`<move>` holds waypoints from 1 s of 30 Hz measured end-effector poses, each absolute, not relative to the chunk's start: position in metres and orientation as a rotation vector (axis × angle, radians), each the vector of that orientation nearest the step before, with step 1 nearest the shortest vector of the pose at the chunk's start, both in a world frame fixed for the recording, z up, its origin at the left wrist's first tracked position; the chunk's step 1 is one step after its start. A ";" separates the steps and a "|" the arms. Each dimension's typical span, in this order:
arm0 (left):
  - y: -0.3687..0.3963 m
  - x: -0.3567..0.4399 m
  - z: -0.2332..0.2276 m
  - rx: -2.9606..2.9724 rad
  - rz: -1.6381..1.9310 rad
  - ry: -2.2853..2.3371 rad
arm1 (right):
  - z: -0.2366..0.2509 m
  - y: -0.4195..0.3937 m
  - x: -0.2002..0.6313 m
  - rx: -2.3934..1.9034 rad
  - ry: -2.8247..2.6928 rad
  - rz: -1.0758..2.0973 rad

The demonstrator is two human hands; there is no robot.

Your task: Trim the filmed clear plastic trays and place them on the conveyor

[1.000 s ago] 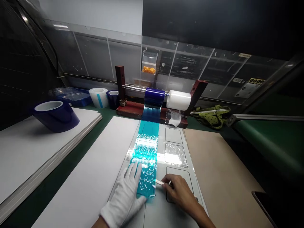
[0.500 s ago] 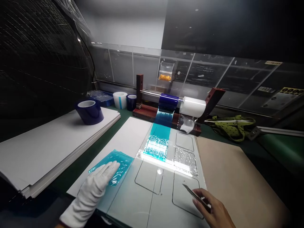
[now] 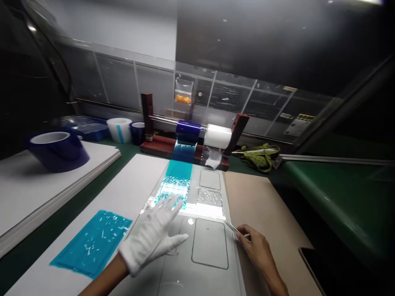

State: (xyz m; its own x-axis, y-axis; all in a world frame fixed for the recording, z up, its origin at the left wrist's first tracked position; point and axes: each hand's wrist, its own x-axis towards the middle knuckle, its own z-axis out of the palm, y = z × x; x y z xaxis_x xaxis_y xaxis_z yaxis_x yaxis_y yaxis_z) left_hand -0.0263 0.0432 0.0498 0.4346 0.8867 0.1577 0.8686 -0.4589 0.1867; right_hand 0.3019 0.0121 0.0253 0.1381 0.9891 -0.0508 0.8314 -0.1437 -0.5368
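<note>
My left hand [image 3: 151, 234], in a white glove, hovers open over the clear cutting plate [image 3: 200, 263], its fingertips near the cut end of the blue film strip [image 3: 175, 181]. That strip runs down from a blue roll [image 3: 188, 127] on a red-brown dispenser stand [image 3: 160, 146]. My bare right hand [image 3: 256, 248] pinches a thin metal blade [image 3: 231, 227] at the plate's right edge. A cut piece of blue film [image 3: 92, 242] lies flat on the white sheet [image 3: 135, 181] to the left.
A white roll [image 3: 218, 135] sits on the same rod. A large blue tape roll [image 3: 57, 150] rests on a stack of white boards at left. Smaller rolls [image 3: 119, 129] stand behind. A brown board [image 3: 265, 209] lies right, with a green strap [image 3: 257, 154] beyond it.
My left hand has let go of the cut blue film on the white sheet and moved right, back over the plate. My right hand with the blade shifted slightly up and left.
</note>
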 end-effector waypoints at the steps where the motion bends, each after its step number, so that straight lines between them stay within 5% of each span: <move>1: 0.055 -0.001 0.051 2.625 0.361 1.499 | 0.026 0.016 0.303 -2.056 -1.743 0.550; 7: 0.112 0.084 0.023 2.716 0.310 1.210 | 0.029 0.033 0.307 -2.100 -1.724 0.544; 19: 0.123 0.099 0.016 2.836 0.397 1.218 | 0.016 0.045 0.313 -1.853 -1.695 0.849; 30: 0.039 0.074 0.003 3.214 0.736 1.108 | -0.001 -0.004 0.358 -2.132 -1.655 0.322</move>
State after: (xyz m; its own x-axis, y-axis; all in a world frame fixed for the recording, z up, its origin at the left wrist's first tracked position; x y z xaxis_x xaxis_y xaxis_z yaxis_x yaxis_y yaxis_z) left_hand 0.0740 0.0390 0.0028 0.7158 0.5020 0.4854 0.6419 -0.7467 -0.1744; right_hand 0.3576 -0.0045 -0.0010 0.2643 0.9617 0.0728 0.8644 -0.2027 -0.4601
